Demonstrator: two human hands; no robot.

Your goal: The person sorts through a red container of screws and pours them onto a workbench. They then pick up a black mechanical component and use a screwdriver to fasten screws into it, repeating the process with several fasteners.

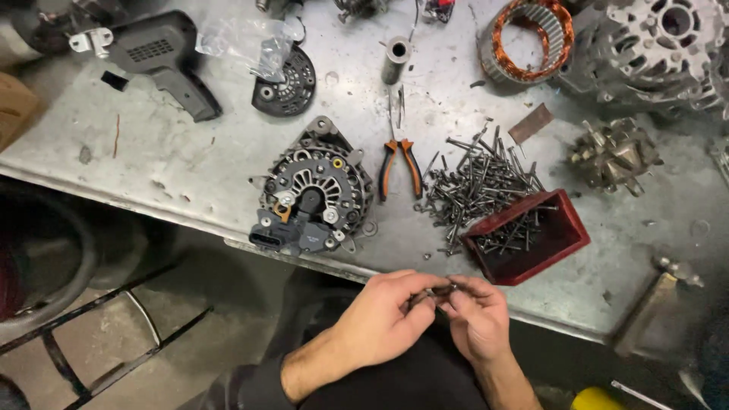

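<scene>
Both hands meet just below the near edge of the metal workbench (152,144), forearms rising from the bottom of the view and converging. The left hand (383,319) is curled, its thumb and forefinger pinched on 1 end of a small dark bolt (443,289); the right hand (477,315) is likewise closed, fingertips gripping the other end. The bolt lies roughly level, its long axis running left to right between the 2 hands; which end carries the head cannot be told.

Just beyond the hands, on the bench edge, sits a red tray (562,235) tilted on its side with bolts inside, and a loose heap of bolts (478,182) spills from it. Left of the heap lie orange-handled pliers (399,167), handles toward the person, jaws pointing away. Further left rests an alternator (311,197), its dark rear cover facing up. At the far side lie a copper-wound stator (528,34), a steel sleeve (396,59) and a grey power tool (163,57).
</scene>
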